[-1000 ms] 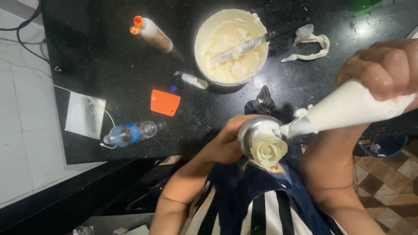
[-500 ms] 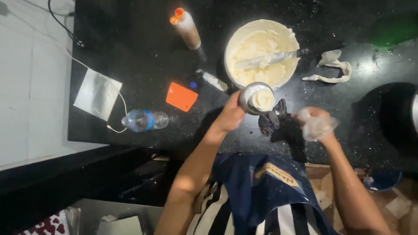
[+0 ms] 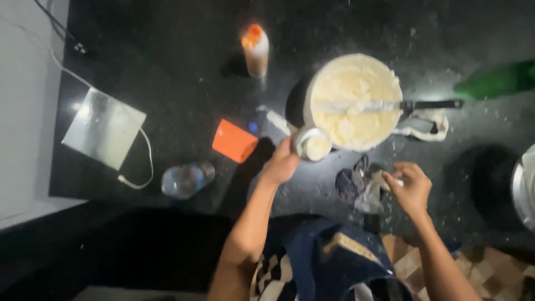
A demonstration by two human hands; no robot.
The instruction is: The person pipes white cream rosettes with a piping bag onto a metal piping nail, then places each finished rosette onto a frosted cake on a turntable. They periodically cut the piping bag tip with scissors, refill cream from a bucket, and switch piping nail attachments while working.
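My left hand (image 3: 282, 163) holds a small round metal stand with a cream flower on top (image 3: 312, 145), close to the rim of a white bucket of cream (image 3: 352, 100). A spatula with a black handle (image 3: 390, 105) lies across that bucket. My right hand (image 3: 411, 187) rests low on the black counter (image 3: 167, 67), gripping the white piping bag (image 3: 374, 192) beside a dark crumpled cloth (image 3: 351, 181).
An orange scraper (image 3: 234, 141), a plastic water bottle (image 3: 186, 179), a small tube (image 3: 274, 118), an orange-capped bottle (image 3: 255, 49), a white square device with a cord (image 3: 104, 128), a crumpled white bag (image 3: 426, 125), a green bottle (image 3: 496, 79) and a metal bowl edge (image 3: 524, 187).
The stand with the flower moved from near my body out to the bucket's rim. My right hand lowered the piping bag from high at the right down to the counter.
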